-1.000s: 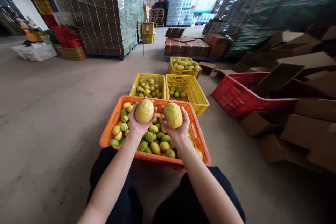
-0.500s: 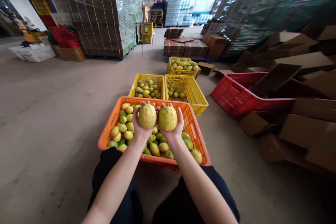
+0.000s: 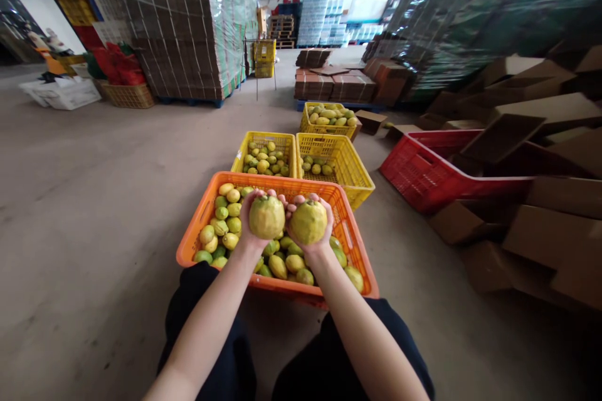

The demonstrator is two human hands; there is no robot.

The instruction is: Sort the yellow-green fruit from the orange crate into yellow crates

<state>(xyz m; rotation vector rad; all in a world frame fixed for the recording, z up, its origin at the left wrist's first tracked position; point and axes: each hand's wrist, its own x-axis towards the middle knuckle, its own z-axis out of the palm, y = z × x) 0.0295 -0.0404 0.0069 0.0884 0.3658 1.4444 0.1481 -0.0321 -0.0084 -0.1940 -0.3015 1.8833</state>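
My left hand (image 3: 252, 244) is wrapped from below round a bumpy yellow-green papaya (image 3: 266, 217). A second papaya (image 3: 308, 223), faintly ribbed and with its stem end up, rests in my right hand (image 3: 326, 235), whose fingers curl round its far side. The two fruits are side by side with a small gap, above an orange crate (image 3: 353, 225). Inside that crate lie many green and yellow papayas (image 3: 278, 266), partly hidden by my hands and forearms.
Beyond the orange crate stand a left yellow crate (image 3: 238, 153), a right yellow crate (image 3: 355, 166) and a far yellow crate (image 3: 329, 129), all holding fruit. To the right are a red crate (image 3: 414, 169) and cardboard boxes (image 3: 540, 225). Wrapped carton stacks (image 3: 169, 25) rise behind.
Both hands have moved slightly right and down with the papayas. The right papaya has tipped so that its stem end shows more. The gap between the fruits is a little wider or similar.
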